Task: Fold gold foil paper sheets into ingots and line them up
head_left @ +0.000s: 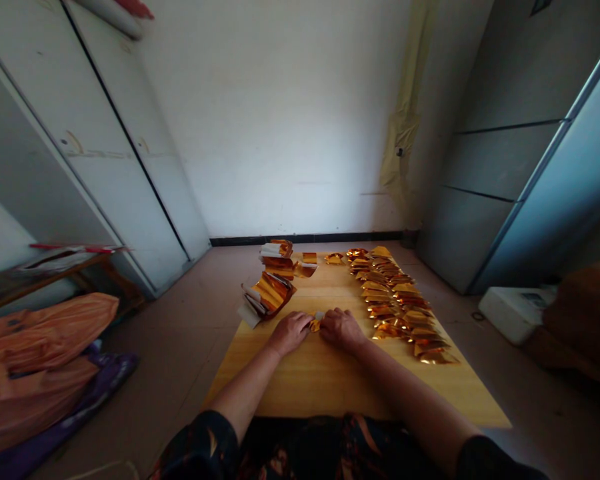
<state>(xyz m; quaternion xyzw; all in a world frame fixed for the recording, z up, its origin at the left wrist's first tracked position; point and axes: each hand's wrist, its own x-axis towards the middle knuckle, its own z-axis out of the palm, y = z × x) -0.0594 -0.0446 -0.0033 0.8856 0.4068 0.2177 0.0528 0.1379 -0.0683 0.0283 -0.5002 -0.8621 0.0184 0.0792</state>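
Observation:
Between my two hands, low over the wooden table (320, 393), is a small piece of gold foil paper (315, 325) with a pale grey part showing at its top. My left hand (291, 332) pinches its left side, fingers bent. My right hand (344, 330) is closed at its right side, with fingertips curled and partly hidden. Folded gold paper pieces (380, 293) stand in rows along the right of the table. Stacks of gold foil sheets (270, 293) with pale undersides lie at the left, beyond my left hand.
A single folded gold piece (335, 259) and loose gold sheets (306, 267) lie near the table's far edge. White cabinets (105, 133) stand left, a grey refrigerator (500, 160) right. Orange cloth (40, 367) is heaped at the left, and a white box (515, 310) sits on the floor.

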